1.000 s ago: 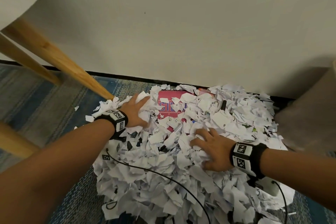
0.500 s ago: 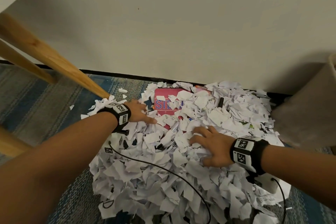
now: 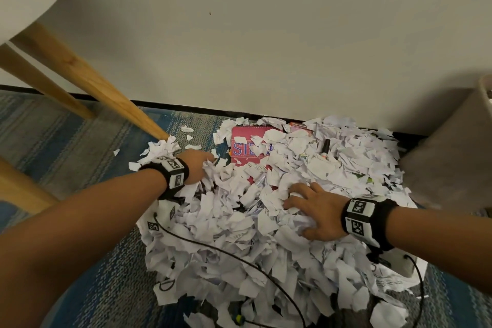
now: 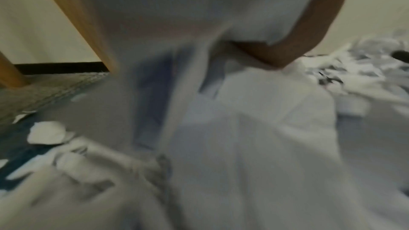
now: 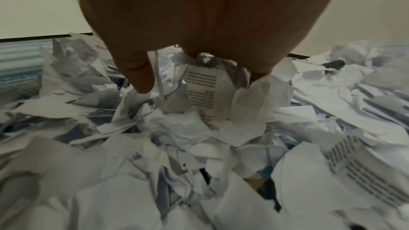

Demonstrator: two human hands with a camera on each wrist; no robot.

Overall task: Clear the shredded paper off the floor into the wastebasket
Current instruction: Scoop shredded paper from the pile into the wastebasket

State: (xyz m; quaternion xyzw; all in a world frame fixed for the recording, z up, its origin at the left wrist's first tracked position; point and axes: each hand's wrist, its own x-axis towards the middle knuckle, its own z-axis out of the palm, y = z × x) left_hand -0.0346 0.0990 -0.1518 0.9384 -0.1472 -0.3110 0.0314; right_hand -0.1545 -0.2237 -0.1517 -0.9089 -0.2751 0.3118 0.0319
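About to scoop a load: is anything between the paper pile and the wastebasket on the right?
Nothing visible blocks it. The paper spreads up to the foot of the wastebasket. But a pink notebook and a black marker lie mixed into the pile, and both hands are already in it.

Pale wall point(image 3: 266, 34), blue striped carpet point(image 3: 66, 136)

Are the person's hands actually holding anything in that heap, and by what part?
Right hand curls its fingers into the top of the white shredded paper pile, gathering scraps. Left hand is half buried at the pile's left edge; its hold cannot be told.
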